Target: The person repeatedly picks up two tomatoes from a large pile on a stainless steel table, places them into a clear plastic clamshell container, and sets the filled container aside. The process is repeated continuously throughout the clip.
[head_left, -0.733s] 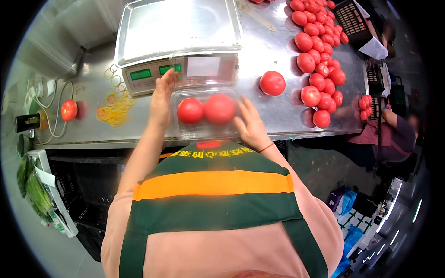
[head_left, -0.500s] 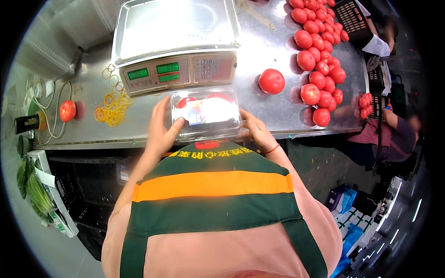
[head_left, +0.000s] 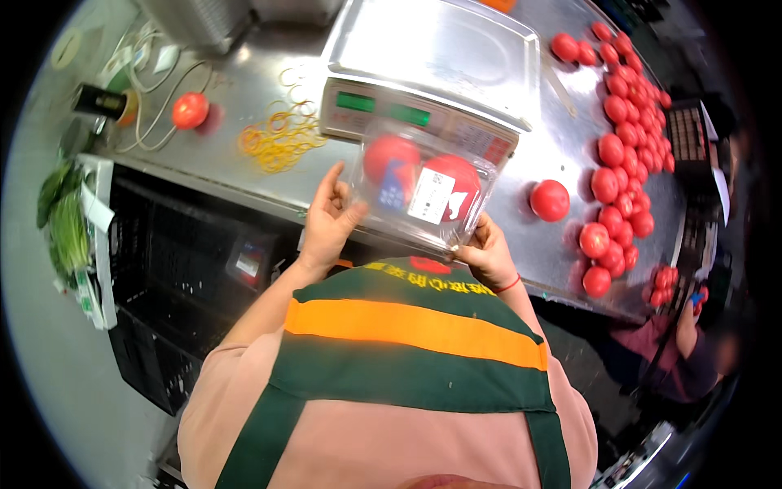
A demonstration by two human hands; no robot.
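Observation:
A clear plastic box with two red tomatoes inside hangs tilted before the scale, a white label and a blue mark on its lid. My right hand pinches the box by its lower right corner. At the box's left edge my left hand is open, fingers spread and thumb by the plastic; whether it touches is hard to tell. Behind the box stands a weighing scale with a steel pan and green displays, partly covered by the box.
Many tomatoes lie along the table's right side, with a single tomato nearer. Yellow rubber bands, another tomato and a cable lie left. Below the edge is a black crate. A person is at right.
The box has tilted so its labelled lid faces me. My left hand's fingers have spread from its side; my right hand has shifted to its lower corner. The whole view has turned.

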